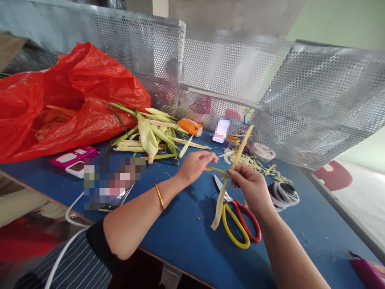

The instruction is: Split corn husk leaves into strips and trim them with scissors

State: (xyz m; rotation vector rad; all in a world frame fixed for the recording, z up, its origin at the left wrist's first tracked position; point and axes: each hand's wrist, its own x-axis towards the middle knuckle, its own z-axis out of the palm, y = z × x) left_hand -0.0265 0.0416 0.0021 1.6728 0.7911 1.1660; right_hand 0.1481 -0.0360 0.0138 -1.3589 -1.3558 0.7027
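My right hand (249,184) pinches a pale yellow corn husk strip (242,150) near its middle, where it looks knotted or crossed. One end sticks up, and the other hangs down over the scissors. A thinner arm of husk runs left from that crossing to my left hand (197,165), whose fingers are closed at its end; the fingertips partly hide the grip. Beneath my right hand, scissors (239,222) with one yellow and one red handle lie on the blue table (180,233), blades pointing away.
Green and cream corn husks (147,136) are heaped behind my left hand, beside a big red plastic bag (99,88). An orange tissue pack (190,127), a phone (221,130), husk shreds (264,166), a black-and-white bundle of cord (282,195) and a perforated metal screen (222,68) stand around.
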